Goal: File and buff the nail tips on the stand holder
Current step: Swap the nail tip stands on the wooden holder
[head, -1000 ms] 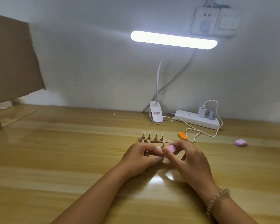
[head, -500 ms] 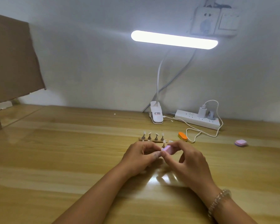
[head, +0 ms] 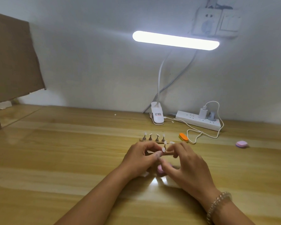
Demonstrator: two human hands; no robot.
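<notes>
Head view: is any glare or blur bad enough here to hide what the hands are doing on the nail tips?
Head view: the lamp bar is blown out white and mirrors as a glare patch on the table below the hands; the right hand and pink buffer block are motion-smeared, grip unreadable; the left hand is sharper, pinching a nail tip.

Left hand (head: 141, 158) pinches a nail tip (head: 163, 149) on the near stand holder (head: 168, 153). Right hand (head: 190, 166) has fingers curled beside the same tip, grip unclear. Pink buffer block (head: 160, 171) lies on the table (head: 71, 159) under the right thumb. Far holder (head: 153, 141) carries 4 tips. Orange block (head: 183, 137) and purple block (head: 241, 144) lie further right.
</notes>
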